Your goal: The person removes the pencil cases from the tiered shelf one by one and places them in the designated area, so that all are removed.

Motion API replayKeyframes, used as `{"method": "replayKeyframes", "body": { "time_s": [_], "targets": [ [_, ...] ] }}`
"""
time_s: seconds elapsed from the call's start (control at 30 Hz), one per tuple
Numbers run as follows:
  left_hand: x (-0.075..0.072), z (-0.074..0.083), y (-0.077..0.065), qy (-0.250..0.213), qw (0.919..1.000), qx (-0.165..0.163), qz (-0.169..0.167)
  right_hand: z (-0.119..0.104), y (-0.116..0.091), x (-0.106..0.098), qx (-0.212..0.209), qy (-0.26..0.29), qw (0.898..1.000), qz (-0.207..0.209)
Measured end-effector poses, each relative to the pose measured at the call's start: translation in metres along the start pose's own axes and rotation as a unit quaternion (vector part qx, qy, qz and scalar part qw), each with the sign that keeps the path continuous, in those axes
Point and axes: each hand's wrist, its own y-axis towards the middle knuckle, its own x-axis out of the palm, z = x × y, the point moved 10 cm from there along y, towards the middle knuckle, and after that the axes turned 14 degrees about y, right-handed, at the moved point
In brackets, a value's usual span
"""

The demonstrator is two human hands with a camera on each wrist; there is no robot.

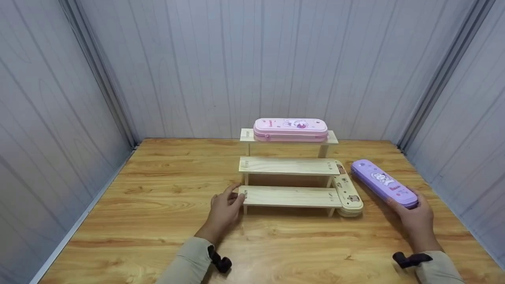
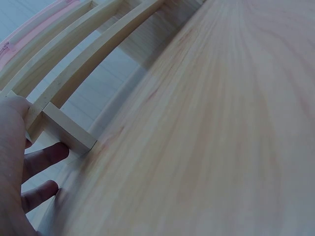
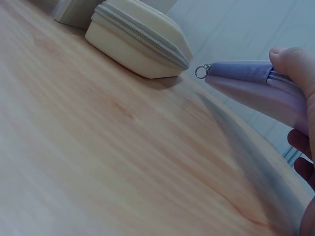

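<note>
My right hand point(image 1: 419, 219) grips the near end of a purple pencil case point(image 1: 382, 181) with a cartoon print, thumb on one side and fingers on the other. In the right wrist view the purple pencil case point(image 3: 256, 88) is lifted, its shadow on the table below. My left hand point(image 1: 225, 209) holds the left end of the lowest step of a three-tier wooden shelf point(image 1: 290, 196), the thumb at the board's end and fingers by its leg point(image 2: 69, 129). A cream pencil case point(image 1: 347, 191) lies on the table against the shelf's right side, partly hidden by its boards.
A pink pencil case point(image 1: 290, 129) lies across the top tier. The wood-grain table point(image 1: 158, 221) is bounded by pale panel walls point(image 1: 197, 71) behind and at both sides. Black wrist straps point(image 1: 412, 260) sit at both sleeves.
</note>
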Motion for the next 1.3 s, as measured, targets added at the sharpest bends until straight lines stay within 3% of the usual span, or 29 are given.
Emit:
{"method": "replayKeyframes", "body": {
  "time_s": [0.27, 0.6, 1.03, 1.3],
  "targets": [
    [0.001, -0.002, 0.001, 0.005, 1.0, -0.002, -0.003, 0.004, 0.002, 0.006, -0.002, -0.024, 1.0, -0.009],
    [0.003, -0.003, 0.002, 0.008, 0.9999, -0.013, -0.008, 0.007, 0.001, 0.025, 0.005, -0.088, 0.994, -0.064],
    [0.002, -0.004, 0.002, 0.008, 0.9998, -0.017, -0.003, 0.001, -0.011, 0.051, -0.01, -0.123, 0.986, -0.112],
    [0.002, -0.002, 0.001, -0.003, 0.9998, -0.015, -0.011, 0.005, -0.014, 0.058, -0.007, -0.181, 0.973, -0.144]
  ]
}}
